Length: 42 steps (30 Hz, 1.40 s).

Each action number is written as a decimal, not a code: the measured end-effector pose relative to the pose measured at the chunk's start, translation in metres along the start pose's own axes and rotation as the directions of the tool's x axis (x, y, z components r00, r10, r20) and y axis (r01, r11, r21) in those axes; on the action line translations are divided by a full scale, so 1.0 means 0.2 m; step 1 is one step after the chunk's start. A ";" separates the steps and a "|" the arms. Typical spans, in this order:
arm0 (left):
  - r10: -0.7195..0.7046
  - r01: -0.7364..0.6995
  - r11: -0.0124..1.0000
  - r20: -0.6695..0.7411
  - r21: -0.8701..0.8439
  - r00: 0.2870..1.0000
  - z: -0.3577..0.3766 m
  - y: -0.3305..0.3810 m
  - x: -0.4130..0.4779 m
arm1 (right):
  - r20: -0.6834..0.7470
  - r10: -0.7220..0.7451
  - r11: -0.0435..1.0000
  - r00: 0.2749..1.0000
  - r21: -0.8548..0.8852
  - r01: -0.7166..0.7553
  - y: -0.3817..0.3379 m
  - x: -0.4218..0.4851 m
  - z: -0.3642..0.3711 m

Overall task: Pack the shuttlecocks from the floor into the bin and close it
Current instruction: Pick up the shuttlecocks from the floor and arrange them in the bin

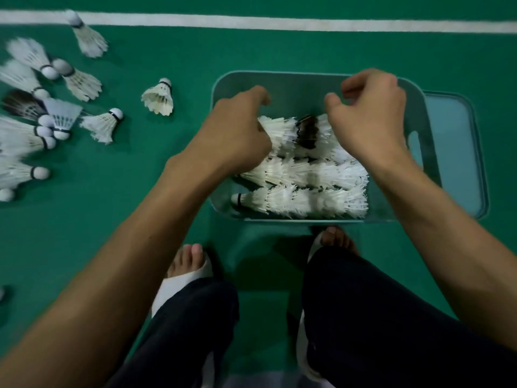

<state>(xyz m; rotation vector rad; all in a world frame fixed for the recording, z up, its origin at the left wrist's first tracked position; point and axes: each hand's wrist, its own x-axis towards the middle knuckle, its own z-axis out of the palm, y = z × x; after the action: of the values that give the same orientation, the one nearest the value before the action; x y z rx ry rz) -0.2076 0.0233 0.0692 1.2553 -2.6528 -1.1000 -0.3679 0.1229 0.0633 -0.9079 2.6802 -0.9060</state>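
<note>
Head | translucent rounded bin (293, 85) | left fingers (258, 95) grip feathery shuttlecocks (281, 134) | right fingers (366, 79) curled, empty

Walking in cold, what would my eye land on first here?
In the middle, the left hand and right hand are over a clear bin packed with neat rows of white shuttlecocks, one dark shuttlecock among them. More loose shuttlecocks lie scattered on the green floor at the left.

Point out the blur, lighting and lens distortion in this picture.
Head view throughout: the shuttlecocks at the left edge smear with motion blur; the light is dim, with soft shadow in front of the bin; the wide lens slightly bends the white line.
</note>
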 end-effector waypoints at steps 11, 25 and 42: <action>-0.413 0.331 0.904 -0.351 -0.271 0.840 -0.31 -0.74 -0.15 | 0.230 -0.393 0.919 0.890 0.138 0.370 -0.73 -0.05 0.40; -0.388 0.495 0.866 -0.523 0.076 0.759 -0.28 -1.53 0.19 | 0.848 -0.138 0.414 0.512 -0.420 0.807 -1.15 0.04 1.29; -0.580 0.566 0.800 -0.496 -0.199 0.646 -0.41 -1.56 0.29 | 0.462 -0.378 0.922 0.803 0.107 0.372 -1.24 0.21 1.01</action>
<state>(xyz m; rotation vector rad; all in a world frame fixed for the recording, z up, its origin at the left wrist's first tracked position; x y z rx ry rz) -0.0133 -0.1996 -0.0711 2.1128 -1.8439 -0.6345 -0.2101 -0.1581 0.0504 -1.4772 2.1071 -0.6443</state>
